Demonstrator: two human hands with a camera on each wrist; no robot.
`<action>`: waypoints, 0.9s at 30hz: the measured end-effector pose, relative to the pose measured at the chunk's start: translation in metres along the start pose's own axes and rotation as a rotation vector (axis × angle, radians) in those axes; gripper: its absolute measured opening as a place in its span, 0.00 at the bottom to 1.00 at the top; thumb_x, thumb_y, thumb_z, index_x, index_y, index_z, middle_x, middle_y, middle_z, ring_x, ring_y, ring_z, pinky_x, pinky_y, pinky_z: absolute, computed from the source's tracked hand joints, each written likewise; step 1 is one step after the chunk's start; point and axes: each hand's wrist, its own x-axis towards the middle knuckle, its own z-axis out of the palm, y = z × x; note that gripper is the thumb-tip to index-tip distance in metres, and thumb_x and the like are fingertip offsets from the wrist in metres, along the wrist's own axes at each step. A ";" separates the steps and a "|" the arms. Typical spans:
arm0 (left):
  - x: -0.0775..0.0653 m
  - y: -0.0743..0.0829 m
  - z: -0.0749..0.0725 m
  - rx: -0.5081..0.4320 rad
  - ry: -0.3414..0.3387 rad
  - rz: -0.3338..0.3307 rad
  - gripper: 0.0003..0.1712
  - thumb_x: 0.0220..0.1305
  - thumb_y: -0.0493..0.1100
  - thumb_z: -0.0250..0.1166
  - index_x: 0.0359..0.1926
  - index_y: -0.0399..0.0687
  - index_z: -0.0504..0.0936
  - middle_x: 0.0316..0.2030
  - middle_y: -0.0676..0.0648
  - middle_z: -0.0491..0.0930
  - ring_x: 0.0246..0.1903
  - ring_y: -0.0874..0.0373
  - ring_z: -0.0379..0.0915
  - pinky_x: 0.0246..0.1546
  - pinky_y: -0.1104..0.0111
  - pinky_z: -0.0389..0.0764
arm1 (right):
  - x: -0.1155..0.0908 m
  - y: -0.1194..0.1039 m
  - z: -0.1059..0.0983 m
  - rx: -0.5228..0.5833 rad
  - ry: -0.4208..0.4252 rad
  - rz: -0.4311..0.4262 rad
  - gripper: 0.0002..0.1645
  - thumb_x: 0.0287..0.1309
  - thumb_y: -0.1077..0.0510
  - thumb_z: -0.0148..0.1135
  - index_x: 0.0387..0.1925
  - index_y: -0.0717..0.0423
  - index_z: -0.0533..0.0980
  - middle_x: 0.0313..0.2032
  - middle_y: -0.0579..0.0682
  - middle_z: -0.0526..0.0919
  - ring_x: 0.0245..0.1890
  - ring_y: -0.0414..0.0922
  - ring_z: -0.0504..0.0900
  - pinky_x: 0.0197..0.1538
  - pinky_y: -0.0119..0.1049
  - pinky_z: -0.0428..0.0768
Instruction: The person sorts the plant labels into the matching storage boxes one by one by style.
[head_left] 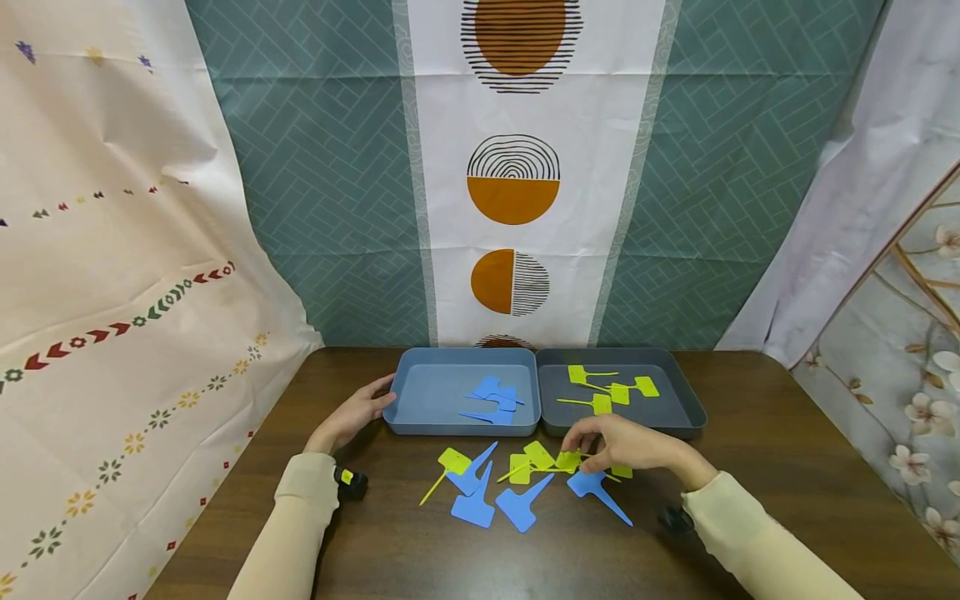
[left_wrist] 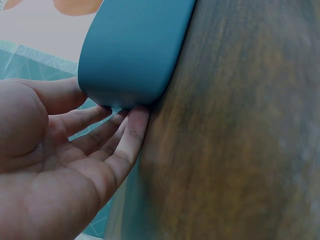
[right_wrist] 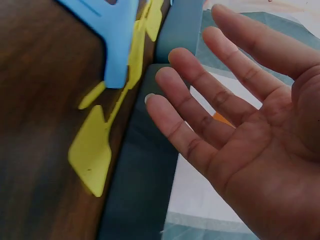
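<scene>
Right fingers (head_left: 581, 429), yellow tags (head_left: 567, 461) partly hidden behind

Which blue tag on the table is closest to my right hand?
The rightmost blue tag, just below your right hand in the head view. Its stem points toward you; the other three point away.

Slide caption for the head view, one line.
Left hand touches the blue tray; right hand over yellow tags among blue tags on the table.
</scene>
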 end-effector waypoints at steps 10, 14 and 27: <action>-0.001 0.001 -0.001 -0.009 -0.005 -0.007 0.35 0.85 0.39 0.44 0.83 0.35 0.43 0.80 0.29 0.45 0.77 0.33 0.50 0.75 0.41 0.56 | -0.008 0.010 0.010 -0.044 -0.009 -0.044 0.20 0.60 0.59 0.76 0.53 0.55 0.83 0.51 0.52 0.84 0.49 0.55 0.78 0.52 0.46 0.80; -0.001 0.000 0.000 -0.006 -0.008 -0.005 0.35 0.85 0.39 0.45 0.83 0.35 0.43 0.80 0.30 0.43 0.77 0.33 0.49 0.75 0.41 0.56 | -0.010 0.014 0.016 -0.102 -0.013 -0.100 0.21 0.57 0.59 0.78 0.52 0.54 0.83 0.50 0.49 0.82 0.48 0.50 0.79 0.52 0.42 0.80; 0.001 -0.002 -0.001 -0.004 -0.004 -0.001 0.35 0.85 0.39 0.46 0.83 0.35 0.44 0.80 0.29 0.44 0.77 0.33 0.49 0.75 0.40 0.55 | -0.008 0.020 0.024 -0.202 0.007 -0.064 0.26 0.53 0.68 0.78 0.52 0.46 0.82 0.47 0.43 0.78 0.49 0.45 0.74 0.53 0.42 0.79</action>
